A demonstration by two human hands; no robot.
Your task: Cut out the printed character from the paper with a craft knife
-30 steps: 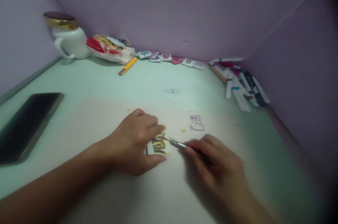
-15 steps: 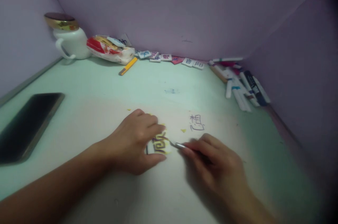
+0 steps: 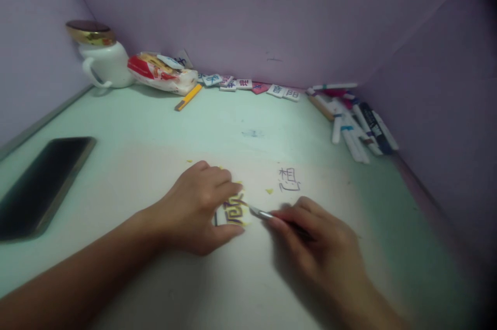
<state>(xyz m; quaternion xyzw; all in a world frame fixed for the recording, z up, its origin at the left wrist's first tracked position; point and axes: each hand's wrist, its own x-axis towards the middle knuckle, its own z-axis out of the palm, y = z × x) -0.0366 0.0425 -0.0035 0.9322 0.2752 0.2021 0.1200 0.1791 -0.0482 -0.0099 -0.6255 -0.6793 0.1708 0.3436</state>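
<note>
A small white tile [image 3: 233, 212] lies on the tabletop, bearing a dark character with yellow around its strokes. My left hand [image 3: 200, 205] grips it, thumb at the near edge and fingers over the far edge, hiding part of it. In my right hand [image 3: 316, 239] is a slim craft knife [image 3: 264, 214], pinched near its metal front. Its thin blade points left, with the tip at the tile's right side. Yellow shavings surround the tile, and one yellow scrap [image 3: 269, 191] lies to its right. A handwritten character [image 3: 289, 180] is on the table surface beyond my right hand.
A dark phone [image 3: 42, 185] lies at left. Along the back wall stand a white mug [image 3: 106, 63] with a gold-rimmed lid, a red-and-white packet [image 3: 161, 73], a yellow cutter [image 3: 188, 97] and several character tiles [image 3: 244, 84]. Several markers [image 3: 351, 128] are piled at the back right.
The knife's tip has shifted very slightly at the tile's right side, and its blade shows more clearly. My left hand keeps its hold on the tile.
</note>
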